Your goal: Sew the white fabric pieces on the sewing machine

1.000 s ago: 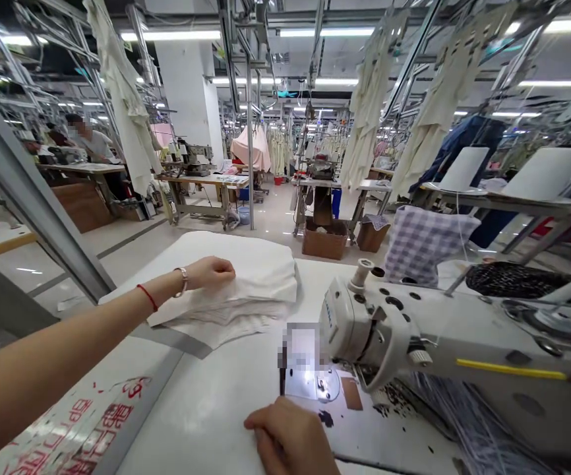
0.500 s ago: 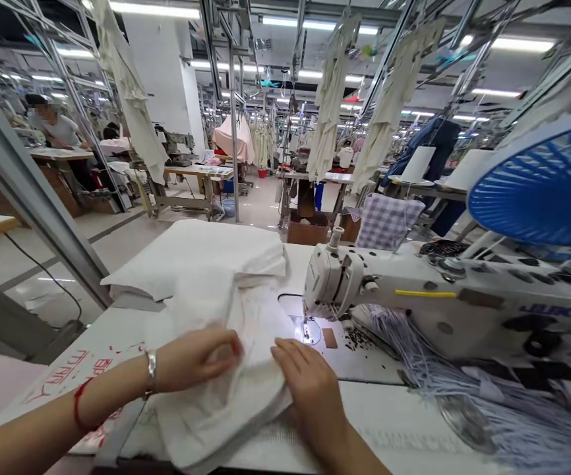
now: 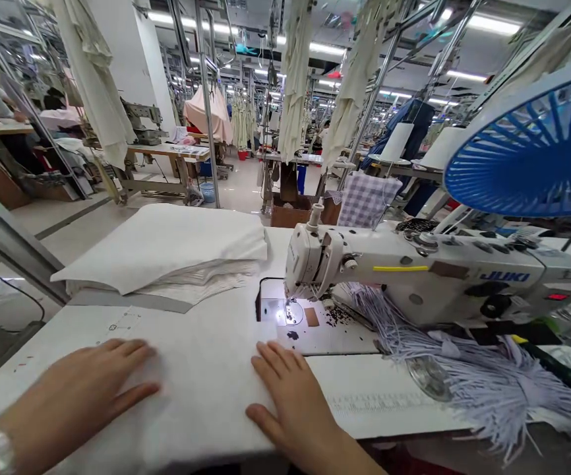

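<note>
At a sewing table (image 3: 364, 409), the fingers are spreading flat on both hands, the left hand (image 3: 72, 396) and right hand (image 3: 295, 412) pressing down on white cloth (image 3: 196, 389). It is now lying smoothed instead of bunched up, seemingly over the table's near edge, just in front of the Juki sewing machine (image 3: 414, 270) and a folded white stack (image 3: 161, 247).

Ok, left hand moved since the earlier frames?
Yes. The left hand is off the folded white fabric stack, now flat on white cloth nearer the camera, farther from the Juki sewing machine.
</note>
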Demonstrator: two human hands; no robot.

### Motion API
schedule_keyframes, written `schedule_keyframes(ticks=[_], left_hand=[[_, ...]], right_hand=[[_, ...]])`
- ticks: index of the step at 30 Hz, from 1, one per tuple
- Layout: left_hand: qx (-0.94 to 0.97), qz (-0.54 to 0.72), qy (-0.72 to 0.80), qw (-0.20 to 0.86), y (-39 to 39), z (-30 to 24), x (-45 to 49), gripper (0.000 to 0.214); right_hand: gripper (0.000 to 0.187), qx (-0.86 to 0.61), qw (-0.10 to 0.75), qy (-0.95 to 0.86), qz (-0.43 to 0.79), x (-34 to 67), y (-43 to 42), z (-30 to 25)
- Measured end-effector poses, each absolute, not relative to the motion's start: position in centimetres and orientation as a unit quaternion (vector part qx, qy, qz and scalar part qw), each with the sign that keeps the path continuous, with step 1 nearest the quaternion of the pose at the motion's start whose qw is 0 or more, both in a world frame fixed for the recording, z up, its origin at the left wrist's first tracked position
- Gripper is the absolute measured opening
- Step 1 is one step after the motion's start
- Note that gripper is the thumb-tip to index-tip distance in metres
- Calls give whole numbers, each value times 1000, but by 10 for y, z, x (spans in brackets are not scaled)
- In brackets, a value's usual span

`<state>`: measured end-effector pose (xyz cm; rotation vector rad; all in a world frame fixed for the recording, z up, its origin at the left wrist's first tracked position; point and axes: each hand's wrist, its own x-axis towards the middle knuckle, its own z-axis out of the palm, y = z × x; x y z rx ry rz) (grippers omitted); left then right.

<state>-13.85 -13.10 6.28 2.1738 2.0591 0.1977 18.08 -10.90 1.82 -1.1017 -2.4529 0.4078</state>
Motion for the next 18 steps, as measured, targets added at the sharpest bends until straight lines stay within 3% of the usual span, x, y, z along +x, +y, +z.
schedule_keyframes(ticks=[5, 9, 14, 18], left_hand=[[816, 52, 559, 140, -46, 63, -6, 27], [823, 60, 533, 185, -14, 45, 40, 11], [800, 106, 524, 272, -14, 38, 38, 19], [749, 152, 533, 363, -13, 36, 33, 23]], right_hand=[[58, -395, 143, -887, 192, 193, -115, 12], [58, -384, 183, -875, 230, 220, -115, 5], [28, -506, 362, -739, 260, 224, -76, 9], [10, -564, 336, -691, 302, 204, -45, 17]])
